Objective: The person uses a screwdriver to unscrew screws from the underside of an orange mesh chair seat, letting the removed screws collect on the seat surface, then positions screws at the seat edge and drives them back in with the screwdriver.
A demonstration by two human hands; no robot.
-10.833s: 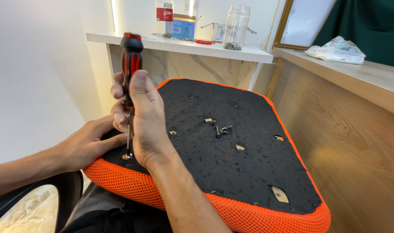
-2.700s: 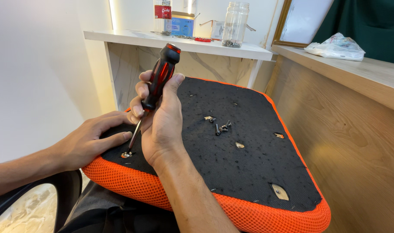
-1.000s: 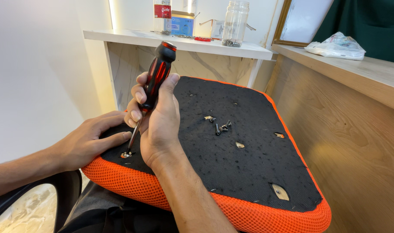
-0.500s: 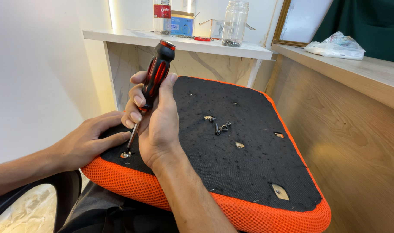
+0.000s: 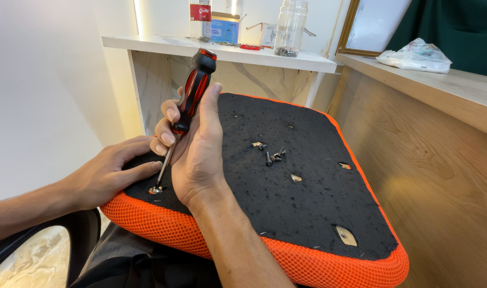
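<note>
Orange mesh-edged seat cushion with black fabric underside [image 5: 307,213] lies upturned across the lower frame, near edge closest to camera. Right hand [image 5: 198,152], centre-left, grip wrapped tight around the red-and-black handled screwdriver [image 5: 192,98], which is tilted, tip down on a small silver screw [image 5: 156,189] near the cushion's near-left corner. Left hand [image 5: 112,170], fingers spread flat, presses the fabric just beside that screw; it grips nothing. Step looks like driving or loosening this screw; next calls for keeping the tip seated while turning. Loose dark screws [image 5: 272,156] sit mid-cushion. Further back, white shelf [image 5: 147,42], clear jar [image 5: 290,26]. Turning direction can't be told; screw head largely hidden.
</note>
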